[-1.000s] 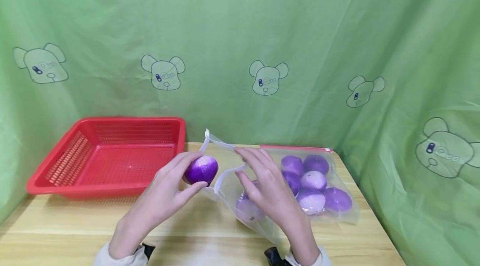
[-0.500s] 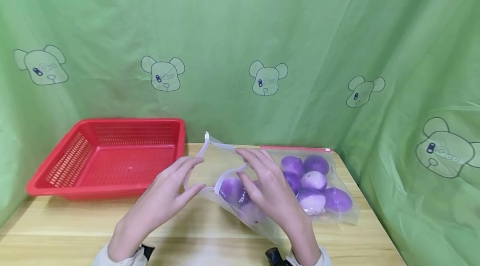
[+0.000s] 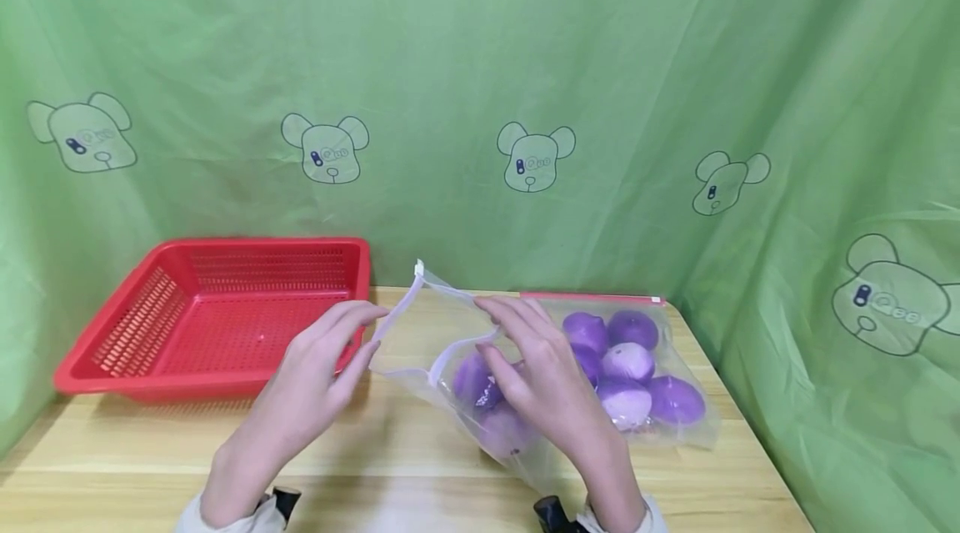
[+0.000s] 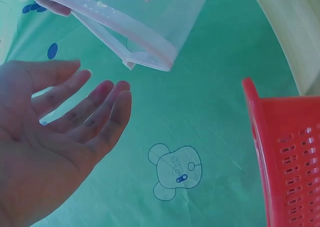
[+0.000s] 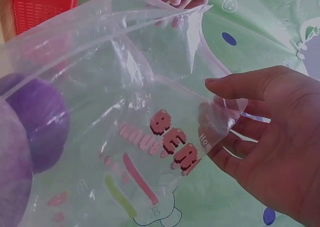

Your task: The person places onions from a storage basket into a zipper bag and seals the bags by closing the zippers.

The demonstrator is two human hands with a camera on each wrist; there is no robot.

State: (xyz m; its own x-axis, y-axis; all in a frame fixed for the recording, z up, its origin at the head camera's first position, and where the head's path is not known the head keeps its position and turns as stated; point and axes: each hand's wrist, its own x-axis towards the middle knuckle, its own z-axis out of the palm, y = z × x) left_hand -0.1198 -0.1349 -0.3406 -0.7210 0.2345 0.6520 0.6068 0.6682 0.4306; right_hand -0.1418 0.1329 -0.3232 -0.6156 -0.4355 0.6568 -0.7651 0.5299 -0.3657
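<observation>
A clear zip bag (image 3: 437, 368) leans with its mouth spread toward the left. Inside lie a few purple onions, one onion (image 3: 471, 379) near the mouth and another (image 5: 45, 122) large in the right wrist view. My right hand (image 3: 543, 374) pinches the bag's rim between thumb and fingers; the right wrist view shows the hand (image 5: 265, 132) with fingers behind the printed film. At the mouth's left edge is my left hand (image 3: 315, 362), fingers relaxed and holding nothing. In the left wrist view this hand (image 4: 60, 117) shows a gap to the bag (image 4: 150, 17).
To the left stands a red slotted basket (image 3: 225, 385) with nothing in it. On the right lies a second clear bag (image 3: 686, 333) with a red slider strip and several purple onions (image 3: 630, 362). A green curtain (image 3: 450, 57) surrounds the wooden table (image 3: 420, 466).
A second ago my left hand held an onion at the bag's mouth. It let go of the onion, which lies inside the bag; that hand has drawn back left. My right hand barely moved.
</observation>
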